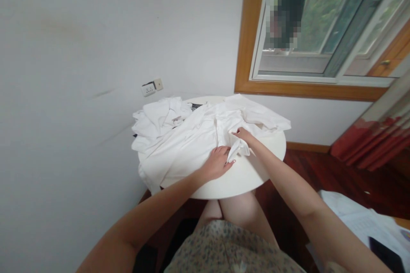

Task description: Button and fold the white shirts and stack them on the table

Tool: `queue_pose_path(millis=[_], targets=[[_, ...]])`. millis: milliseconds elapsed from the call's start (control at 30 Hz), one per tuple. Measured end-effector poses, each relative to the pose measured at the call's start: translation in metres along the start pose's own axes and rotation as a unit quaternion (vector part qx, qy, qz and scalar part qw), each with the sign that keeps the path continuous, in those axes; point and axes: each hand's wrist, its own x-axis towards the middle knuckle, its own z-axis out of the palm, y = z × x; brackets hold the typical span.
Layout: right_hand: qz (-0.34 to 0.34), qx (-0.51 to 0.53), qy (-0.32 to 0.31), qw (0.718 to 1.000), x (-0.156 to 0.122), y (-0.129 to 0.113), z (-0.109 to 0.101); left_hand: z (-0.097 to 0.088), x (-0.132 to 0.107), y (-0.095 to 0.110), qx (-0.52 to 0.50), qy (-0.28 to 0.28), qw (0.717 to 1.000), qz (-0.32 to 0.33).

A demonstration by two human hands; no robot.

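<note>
A white long-sleeved shirt (188,143) lies spread across a round white table (221,187), its front strip running down the middle. One sleeve (265,115) stretches to the far right edge. My right hand (243,135) is closed on a fold of the shirt, lifting a crumpled flap near the table's right side. Lower and to the left, my left hand (218,164) rests on the shirt's near edge, thumb apart from the fingers. Part of the cloth between both hands is bunched, and some right fingertips are hidden by it.
A heap of white clothes (158,117) sits at the table's back left, against the wall with a socket (148,89). A wood-framed window (250,89) is behind. Papers (355,217) and a dark flat object (386,254) lie at lower right, a red curtain (368,145) beyond.
</note>
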Motion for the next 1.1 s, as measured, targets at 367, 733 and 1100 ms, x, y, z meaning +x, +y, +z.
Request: queue_pose_path(millis=[367,733,1100], targets=[[-0.015,-0.077,0.006,0.997,0.013,0.035,-0.083,-0.008,-0.001,-0.008,-0.100,0.056,0.993,-0.006],[-0.063,-0.357,-0.168,0.917,-0.002,0.069,-0.090,-0.048,-0.005,-0.006,-0.122,-0.151,0.976,0.100],[-0.227,-0.289,-0.017,0.930,0.035,0.037,0.001,-0.016,0.049,-0.115,0.106,-0.007,0.991,-0.084]])
